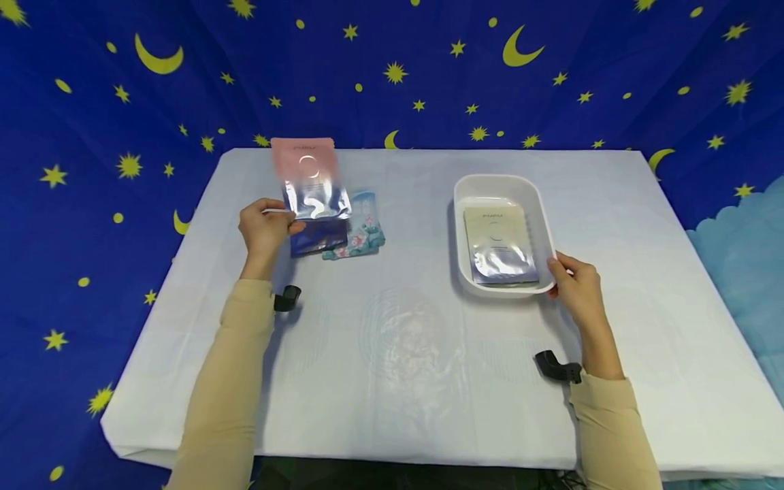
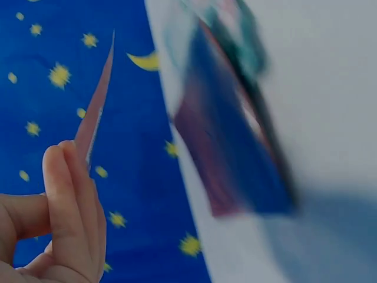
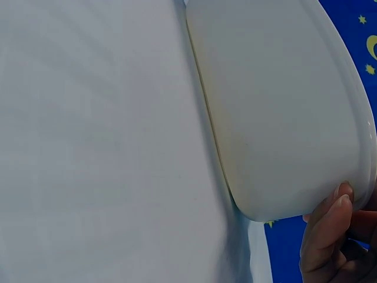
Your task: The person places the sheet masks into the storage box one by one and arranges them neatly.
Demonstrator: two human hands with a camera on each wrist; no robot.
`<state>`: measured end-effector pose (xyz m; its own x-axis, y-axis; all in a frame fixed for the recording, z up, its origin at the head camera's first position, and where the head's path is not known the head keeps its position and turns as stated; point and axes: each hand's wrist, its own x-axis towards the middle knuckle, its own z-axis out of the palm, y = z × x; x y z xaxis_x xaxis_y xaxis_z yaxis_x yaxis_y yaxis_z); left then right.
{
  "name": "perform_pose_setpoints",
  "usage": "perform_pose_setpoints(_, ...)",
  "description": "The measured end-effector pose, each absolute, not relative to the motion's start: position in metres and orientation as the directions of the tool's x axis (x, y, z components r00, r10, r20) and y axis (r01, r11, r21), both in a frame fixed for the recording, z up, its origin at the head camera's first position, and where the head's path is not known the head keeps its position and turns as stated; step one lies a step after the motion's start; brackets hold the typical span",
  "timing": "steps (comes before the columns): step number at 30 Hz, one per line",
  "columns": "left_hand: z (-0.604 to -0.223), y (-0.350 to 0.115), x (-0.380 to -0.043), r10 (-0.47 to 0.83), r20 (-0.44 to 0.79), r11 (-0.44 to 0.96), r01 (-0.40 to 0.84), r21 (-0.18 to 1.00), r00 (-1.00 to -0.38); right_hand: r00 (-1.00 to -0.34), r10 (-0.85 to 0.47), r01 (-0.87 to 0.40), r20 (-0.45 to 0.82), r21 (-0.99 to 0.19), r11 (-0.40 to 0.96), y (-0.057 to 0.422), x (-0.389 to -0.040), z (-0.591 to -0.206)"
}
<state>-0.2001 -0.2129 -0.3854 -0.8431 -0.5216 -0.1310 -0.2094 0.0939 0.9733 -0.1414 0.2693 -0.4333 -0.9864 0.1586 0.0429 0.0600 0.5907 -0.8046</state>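
My left hand (image 1: pixel 265 230) pinches a pink and silver sachet (image 1: pixel 311 178) by its left edge, above the left part of the table. In the left wrist view the sachet (image 2: pixel 94 121) shows edge-on as a thin pink sliver beyond the fingers. Under it lie a dark blue packet (image 1: pixel 318 237), partly hidden, and a pale blue flowered packet (image 1: pixel 366 235). My right hand (image 1: pixel 578 284) grips the near right corner of a white plastic tray (image 1: pixel 548 221), thumb at the rim. Inside the tray lies a cream and silver sachet (image 1: pixel 499 238), face up.
A white cloth covers the table (image 1: pixel 404 401). Behind it hangs a dark blue curtain (image 1: pixel 392 41) with yellow stars and moons. Black wrist cameras stick out from both sleeves (image 1: pixel 239 327), over the tabletop. Light blue fabric (image 1: pixel 744 252) hangs at the far right.
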Motion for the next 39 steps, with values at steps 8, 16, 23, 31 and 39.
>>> perform_pose_setpoints(8, -0.413, -0.183, -0.224, -0.325, -0.030, -0.122, 0.010, 0.992, -0.945, -0.987, 0.153, 0.053, 0.047, -0.805, 0.591, 0.269, -0.141, -0.432)
perform_pose_setpoints(16, -0.351, -0.088, -0.185, -0.187, 0.007, -0.103, 0.027, 0.994, -0.982, -0.986, 0.159, 0.056, 0.051, -0.796, 0.602, 0.271, -0.141, -0.432)
perform_pose_setpoints(23, -0.359, -0.030, -0.177, -0.071, -0.031, 0.044, -0.034, 0.998, -0.997, -0.988, 0.146, 0.045, 0.052, -0.807, 0.589, 0.270, -0.141, -0.431)
perform_pose_setpoints(31, -0.377, 0.019, -0.174, -0.031, -0.036, 0.204, -0.041, 0.978, -0.999, -0.990, 0.128, 0.027, 0.061, -0.806, 0.592, 0.271, -0.142, -0.433)
perform_pose_setpoints(39, -0.391, 0.044, -0.173, -0.017, -0.082, 0.194, -0.084, 0.977, -0.996, -0.989, 0.133, 0.025, 0.068, -0.803, 0.595, 0.272, -0.142, -0.432)
